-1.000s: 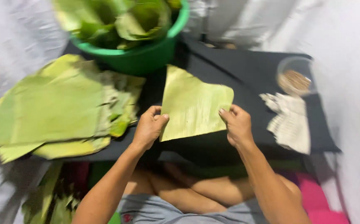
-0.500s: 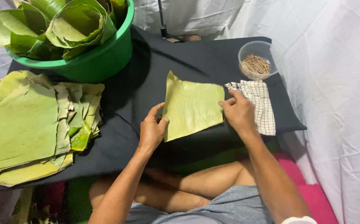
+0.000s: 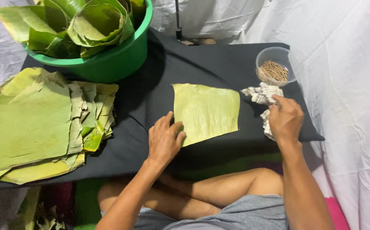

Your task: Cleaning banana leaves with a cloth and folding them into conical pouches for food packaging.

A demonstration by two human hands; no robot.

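Banana leaf piece lies flat on the black desk, below the green tub of rolled leaves; my left hand rests open with fingers spread on its lower left corner. My right hand, right of the tub, is closed round a crumpled checked cloth beside the bowl of sticks. I'd judge wiping barely begun, with the stack of leaves left of the tub waiting.

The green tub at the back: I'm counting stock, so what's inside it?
The green tub holds curled and rolled banana leaves, piled above its rim. Whatever lies beneath them, and the tub's bottom, is covered.
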